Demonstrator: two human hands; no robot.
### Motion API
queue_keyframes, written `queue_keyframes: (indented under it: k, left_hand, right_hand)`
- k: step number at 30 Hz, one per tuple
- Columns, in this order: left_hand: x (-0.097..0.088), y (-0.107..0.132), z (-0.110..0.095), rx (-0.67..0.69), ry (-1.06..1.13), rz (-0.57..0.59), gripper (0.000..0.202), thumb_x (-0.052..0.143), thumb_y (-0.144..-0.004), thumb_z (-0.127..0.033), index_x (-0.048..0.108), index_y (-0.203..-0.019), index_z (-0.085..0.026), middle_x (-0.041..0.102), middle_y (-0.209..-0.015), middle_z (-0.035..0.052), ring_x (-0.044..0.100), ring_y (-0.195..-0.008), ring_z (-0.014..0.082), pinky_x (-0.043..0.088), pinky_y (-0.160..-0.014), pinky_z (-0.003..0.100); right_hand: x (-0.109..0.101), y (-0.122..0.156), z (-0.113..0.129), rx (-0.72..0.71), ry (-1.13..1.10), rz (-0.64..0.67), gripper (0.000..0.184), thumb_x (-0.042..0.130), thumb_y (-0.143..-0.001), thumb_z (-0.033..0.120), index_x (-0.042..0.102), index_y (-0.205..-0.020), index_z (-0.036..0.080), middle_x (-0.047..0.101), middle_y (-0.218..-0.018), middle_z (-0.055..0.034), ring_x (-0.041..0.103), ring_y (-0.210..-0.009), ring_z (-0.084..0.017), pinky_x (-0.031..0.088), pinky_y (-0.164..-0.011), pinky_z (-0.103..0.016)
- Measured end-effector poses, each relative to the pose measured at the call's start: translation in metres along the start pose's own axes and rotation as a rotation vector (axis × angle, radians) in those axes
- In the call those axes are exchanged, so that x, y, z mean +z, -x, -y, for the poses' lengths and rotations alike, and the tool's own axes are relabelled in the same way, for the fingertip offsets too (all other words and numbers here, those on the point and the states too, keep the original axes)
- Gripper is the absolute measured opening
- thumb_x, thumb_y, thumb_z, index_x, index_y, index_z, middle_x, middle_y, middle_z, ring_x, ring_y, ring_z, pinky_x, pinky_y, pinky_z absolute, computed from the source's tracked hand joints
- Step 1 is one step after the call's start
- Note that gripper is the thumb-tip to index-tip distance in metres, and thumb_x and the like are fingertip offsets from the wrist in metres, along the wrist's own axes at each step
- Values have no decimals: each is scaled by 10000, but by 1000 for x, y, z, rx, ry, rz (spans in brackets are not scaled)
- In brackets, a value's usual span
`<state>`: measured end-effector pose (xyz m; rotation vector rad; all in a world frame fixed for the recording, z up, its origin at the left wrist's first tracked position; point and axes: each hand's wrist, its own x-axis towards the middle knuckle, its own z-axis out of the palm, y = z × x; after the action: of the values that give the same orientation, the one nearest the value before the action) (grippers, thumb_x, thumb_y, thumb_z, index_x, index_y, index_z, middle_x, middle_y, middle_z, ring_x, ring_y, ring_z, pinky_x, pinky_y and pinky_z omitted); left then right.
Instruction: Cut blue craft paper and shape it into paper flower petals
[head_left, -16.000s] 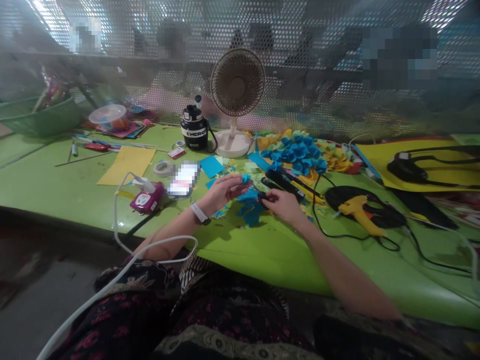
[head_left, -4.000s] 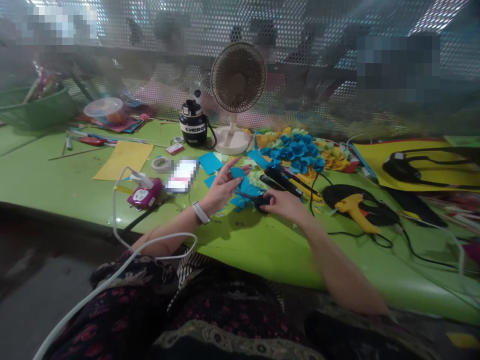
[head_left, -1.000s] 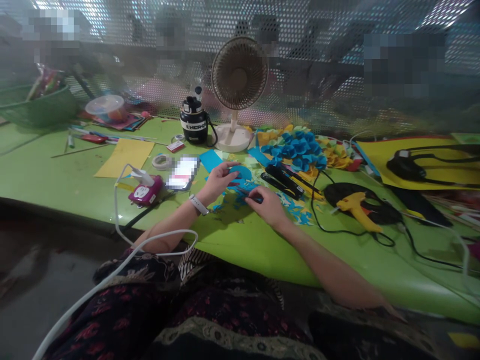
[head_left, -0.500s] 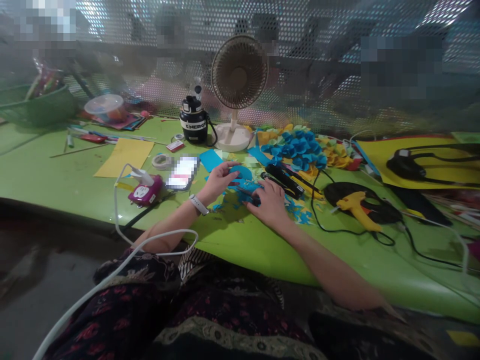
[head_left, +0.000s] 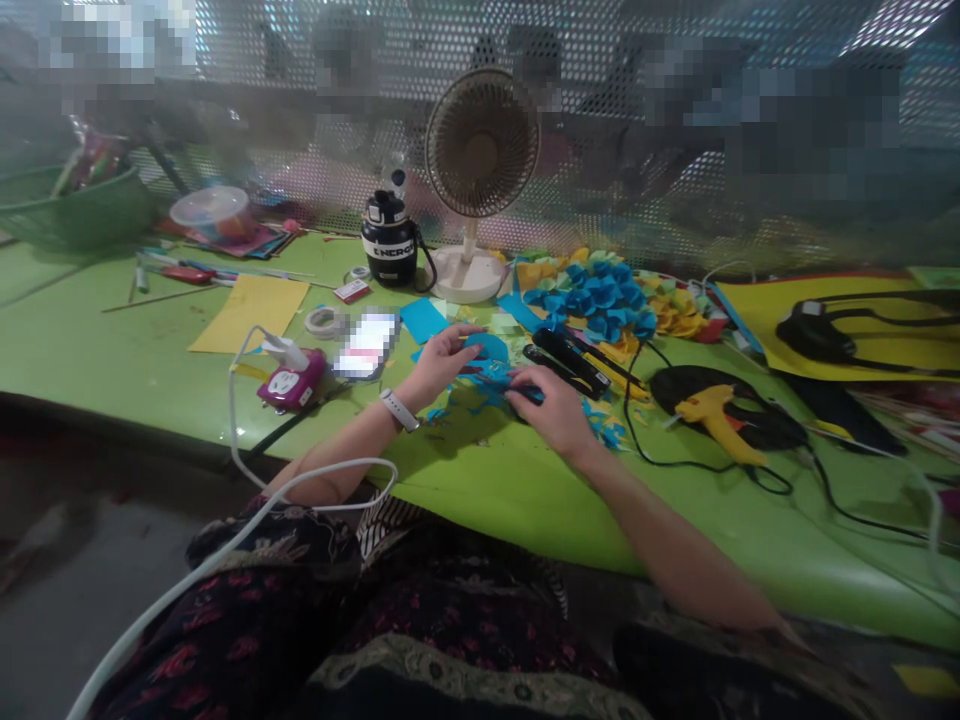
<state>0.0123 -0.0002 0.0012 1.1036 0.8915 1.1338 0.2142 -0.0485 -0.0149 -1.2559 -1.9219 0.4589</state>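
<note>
My left hand (head_left: 439,360), with a watch on its wrist, pinches a round piece of blue paper (head_left: 489,347) above the green table (head_left: 112,365). My right hand (head_left: 546,402) rests on the table just right of it, fingers curled over the dark handles of a pair of scissors (head_left: 521,388). Blue paper scraps (head_left: 604,428) lie scattered around and under both hands.
Behind the hands stand a small fan (head_left: 480,160), a black jar (head_left: 390,245) and a heap of blue and yellow paper flowers (head_left: 600,295). A yellow glue gun (head_left: 720,425) with cables lies right. A phone (head_left: 367,345), tape roll (head_left: 324,322) and pink socket (head_left: 291,380) lie left.
My right hand has shifted slightly right and closed over the scissors on the table. The left hand keeps holding the blue paper in about the same place.
</note>
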Motion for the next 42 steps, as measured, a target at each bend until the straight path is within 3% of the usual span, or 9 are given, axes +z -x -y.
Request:
queue_keyframes:
  k: [3,9,17,22,30,37,42]
  left_hand:
    - [3,3,3,-17,37,54,304,723,-834,-151,655,-1129,-126,686,-791,3,680,-747,111,604,-750,276]
    - [15,15,11,-122,131,170,280,726,-850,-154,665,-1122,-136,726,-859,23,710,-788,122,602,-846,324]
    - [22,26,20,-162,287,275,384,808,-801,-270,676,-1149,-175,755,-1075,94,733,-995,223,551,-961,412]
    - [24,28,17,-181,323,241,427,835,-759,-293,690,-1141,-170,754,-1083,104,733,-997,238,558,-953,419]
    - [27,29,22,-151,303,197,485,907,-665,-275,689,-1077,-140,759,-942,46,726,-864,169,566,-940,410]
    - [26,28,20,-154,304,175,480,879,-713,-265,673,-1132,-153,768,-923,44,740,-837,156,577,-912,364]
    - [24,27,16,-175,327,159,433,849,-750,-213,667,-1140,-162,768,-924,40,743,-829,155,578,-920,369]
  right_hand:
    - [-12,0,6,114,-157,-62,194,647,-864,402,679,-901,214,721,-809,-37,663,-725,-200,541,-731,-357]
    - [-19,0,17,178,-244,-129,238,659,-849,433,707,-871,201,656,-666,-3,572,-564,-141,490,-574,-282]
    - [-15,1,16,162,-127,-190,205,632,-845,396,685,-845,198,718,-749,-40,619,-613,-161,519,-614,-300]
    - [-15,0,14,116,-80,-198,183,620,-856,374,687,-861,205,740,-789,-50,658,-652,-177,552,-665,-319]
    - [-9,3,14,84,-46,-203,167,611,-876,363,681,-870,212,733,-802,-50,663,-675,-179,559,-687,-320]
    - [-17,-2,13,148,17,-301,285,689,-818,464,635,-936,210,680,-890,-63,596,-685,-167,525,-699,-328]
    - [-22,-3,16,232,-128,-73,384,606,-869,556,531,-689,225,568,-601,6,527,-570,-148,445,-571,-290]
